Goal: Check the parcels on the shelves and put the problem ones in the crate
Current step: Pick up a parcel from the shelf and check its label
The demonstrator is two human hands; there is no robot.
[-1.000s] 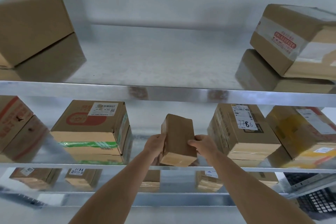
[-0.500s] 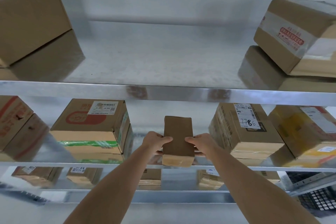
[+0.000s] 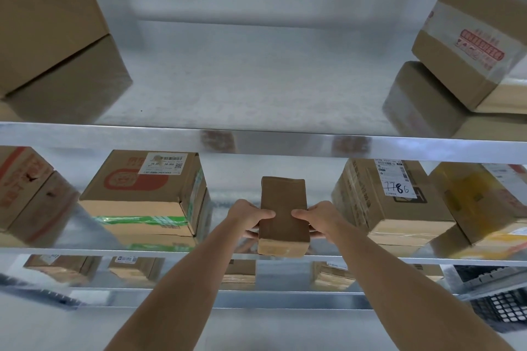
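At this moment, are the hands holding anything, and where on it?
Yes: a small plain brown cardboard parcel, on the middle shelf. The left hand grips its left long side, the right hand its right, near the front end.

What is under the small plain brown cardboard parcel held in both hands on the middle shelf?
The small plain brown cardboard parcel, gripped by the left hand and right hand, has the shiny metal middle shelf beneath it. Whether its base touches the shelf cannot be seen.
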